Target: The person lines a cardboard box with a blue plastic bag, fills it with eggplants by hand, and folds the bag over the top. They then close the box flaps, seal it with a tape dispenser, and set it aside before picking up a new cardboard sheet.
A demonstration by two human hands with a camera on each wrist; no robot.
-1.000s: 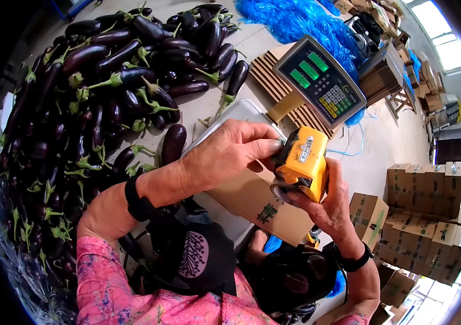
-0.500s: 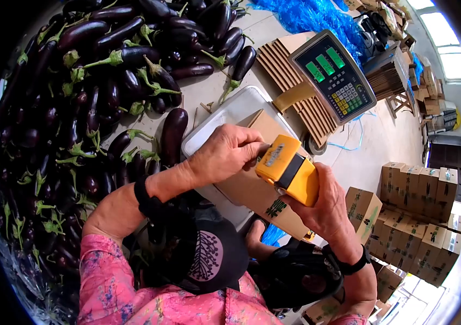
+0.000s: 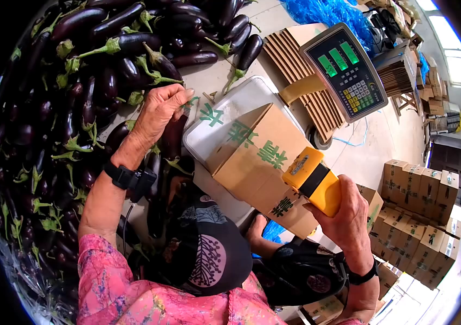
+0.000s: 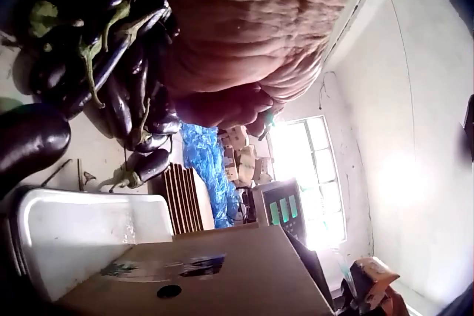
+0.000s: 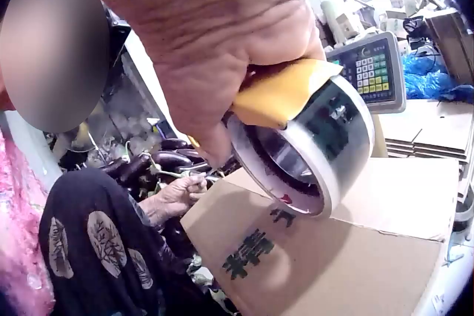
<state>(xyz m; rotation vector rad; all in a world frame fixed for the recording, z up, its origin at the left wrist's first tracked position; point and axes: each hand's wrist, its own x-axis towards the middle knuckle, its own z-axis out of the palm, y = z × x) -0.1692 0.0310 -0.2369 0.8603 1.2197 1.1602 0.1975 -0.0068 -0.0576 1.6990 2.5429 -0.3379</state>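
My right hand (image 3: 344,214) grips a yellow tape dispenser (image 3: 323,189) beyond the right end of a cardboard box (image 3: 230,170). In the right wrist view its wide tape roll (image 5: 348,138) faces the box. Clear packing tape (image 3: 210,115) printed with green characters stretches from the dispenser over the box. My left hand (image 3: 157,116) pinches the tape's loose end between thumb and fingers, out past the box's far left end. The box lies on the white platform (image 3: 200,138) of a scale.
A pile of eggplants (image 3: 95,86) covers the floor at left. The scale's lit display (image 3: 344,70) stands behind the box, by flattened cardboard (image 3: 295,65). Blue plastic (image 3: 328,13) lies farther back. Packed boxes (image 3: 420,189) are stacked at right.
My left hand has moved left and up, away from the dispenser, drawing out a long strip of tape. The dispenser has turned and lowered toward the box's right end.
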